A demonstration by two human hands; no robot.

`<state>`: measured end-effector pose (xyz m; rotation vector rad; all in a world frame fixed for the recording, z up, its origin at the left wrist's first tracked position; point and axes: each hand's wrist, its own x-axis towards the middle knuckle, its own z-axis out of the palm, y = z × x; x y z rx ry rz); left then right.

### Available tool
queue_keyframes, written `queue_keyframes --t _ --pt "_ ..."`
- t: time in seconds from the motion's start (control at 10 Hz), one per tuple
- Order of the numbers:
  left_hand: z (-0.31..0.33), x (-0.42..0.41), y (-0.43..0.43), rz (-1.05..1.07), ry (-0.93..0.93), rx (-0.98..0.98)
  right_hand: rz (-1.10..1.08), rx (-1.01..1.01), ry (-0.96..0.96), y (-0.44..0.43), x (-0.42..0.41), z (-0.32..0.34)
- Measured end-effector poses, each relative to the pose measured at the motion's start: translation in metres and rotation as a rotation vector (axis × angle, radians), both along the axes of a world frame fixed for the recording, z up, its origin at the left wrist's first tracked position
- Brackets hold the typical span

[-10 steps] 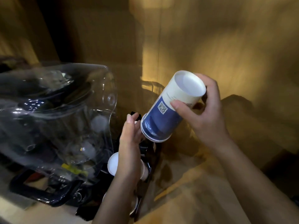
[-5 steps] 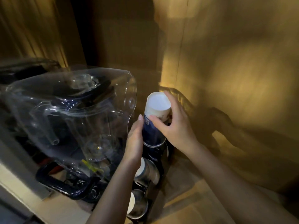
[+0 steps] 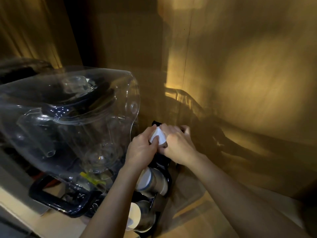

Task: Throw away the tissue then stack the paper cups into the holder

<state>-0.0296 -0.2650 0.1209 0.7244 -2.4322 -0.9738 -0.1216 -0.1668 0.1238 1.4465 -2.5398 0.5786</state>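
Note:
A paper cup (image 3: 158,135), white bottom up, stands upside down in the top of the black cup holder (image 3: 167,170). Only its white base shows between my hands. My left hand (image 3: 141,152) grips its left side and my right hand (image 3: 177,146) covers its right side and top. Lower in the holder, two more stacks of paper cups lie on their sides: one stack (image 3: 151,180) below my left wrist and another stack (image 3: 139,216) near the bottom. No tissue is in view.
A large clear plastic blender cover (image 3: 68,121) over a dark machine stands close on the left, on a black base (image 3: 56,200). A wooden wall (image 3: 240,66) rises behind and to the right. The wooden counter (image 3: 192,208) runs under my right arm.
The blue and white cup was tilted in my right hand, then turned upside down over the holder. It has now gone down into the holder, with both hands lowered onto it.

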Motion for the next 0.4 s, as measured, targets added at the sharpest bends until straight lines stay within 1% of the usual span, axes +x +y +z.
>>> queue_keyframes --t 0.1,0.2,0.3,0.4 --pt "-0.001 0.0 0.0 -0.03 -0.011 -0.041 0.003 0.025 -0.021 0.002 -0.001 0.001" --pt "0.001 -0.002 0.0 -0.031 -0.048 -0.075 0.0 0.09 -0.029 0.006 -0.004 0.006" --pt "0.012 -0.001 0.002 -0.046 -0.049 -0.11 0.029 0.183 -0.096 0.016 -0.003 0.022" --pt "0.03 -0.005 0.01 -0.083 0.107 -0.207 0.003 0.137 -0.194 0.032 -0.014 0.042"
